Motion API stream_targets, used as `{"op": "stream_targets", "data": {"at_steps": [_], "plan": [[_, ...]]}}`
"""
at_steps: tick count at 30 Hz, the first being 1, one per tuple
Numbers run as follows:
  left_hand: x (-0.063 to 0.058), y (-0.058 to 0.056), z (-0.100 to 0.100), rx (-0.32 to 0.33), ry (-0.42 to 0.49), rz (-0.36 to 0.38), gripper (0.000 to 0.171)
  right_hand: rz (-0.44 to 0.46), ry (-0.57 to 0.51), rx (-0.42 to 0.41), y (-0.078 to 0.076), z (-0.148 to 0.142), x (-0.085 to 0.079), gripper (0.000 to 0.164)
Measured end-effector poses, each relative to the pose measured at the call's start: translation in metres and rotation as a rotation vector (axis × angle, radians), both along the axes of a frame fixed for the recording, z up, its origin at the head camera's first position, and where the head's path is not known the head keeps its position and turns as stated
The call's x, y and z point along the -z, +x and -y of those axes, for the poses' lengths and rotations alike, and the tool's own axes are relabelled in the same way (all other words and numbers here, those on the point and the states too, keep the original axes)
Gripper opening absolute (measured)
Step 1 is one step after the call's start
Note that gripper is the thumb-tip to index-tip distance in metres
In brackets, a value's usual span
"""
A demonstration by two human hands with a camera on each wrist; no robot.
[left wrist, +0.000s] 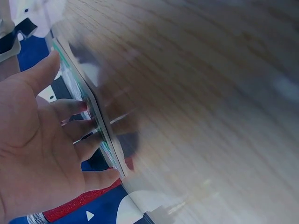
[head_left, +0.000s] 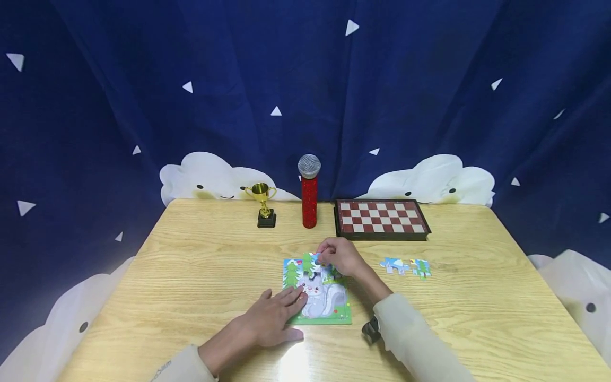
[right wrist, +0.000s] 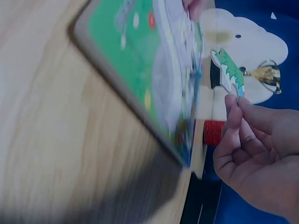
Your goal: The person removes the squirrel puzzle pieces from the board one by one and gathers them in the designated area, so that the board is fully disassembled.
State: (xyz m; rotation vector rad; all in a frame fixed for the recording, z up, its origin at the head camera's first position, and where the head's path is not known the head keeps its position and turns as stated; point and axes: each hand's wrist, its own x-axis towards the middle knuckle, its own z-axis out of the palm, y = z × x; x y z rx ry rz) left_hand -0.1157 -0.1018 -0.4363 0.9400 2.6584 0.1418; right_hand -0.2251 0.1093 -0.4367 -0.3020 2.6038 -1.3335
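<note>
A squirrel jigsaw puzzle (head_left: 324,313) lies flat on the wooden table, with a dark gap near the top of the squirrel's head. My right hand (head_left: 341,256) pinches a green-and-blue puzzle piece (right wrist: 229,70) between thumb and fingertips. In the right wrist view that piece is held up off the board. On the puzzle's left side rests my left hand (head_left: 274,318), its fingers stretched out over the picture and the thumb off the front edge. The left wrist view shows the palm (left wrist: 42,144) and the fingers touching the board.
Several loose puzzle pieces (head_left: 406,266) lie to the right of the puzzle. Along the back stand a gold trophy (head_left: 262,199), a red microphone (head_left: 309,196) and a checkered game board (head_left: 382,217). Behind the table (head_left: 200,254) hangs a blue curtain (head_left: 238,63).
</note>
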Motion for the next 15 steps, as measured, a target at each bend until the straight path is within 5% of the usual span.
{"op": "stream_targets", "data": {"at_steps": [15], "plan": [[0.001, 0.0, 0.001, 0.001, 0.0, -0.002, 0.076, 0.0, 0.039, -0.003, -0.006, -0.067, -0.004, 0.009]]}}
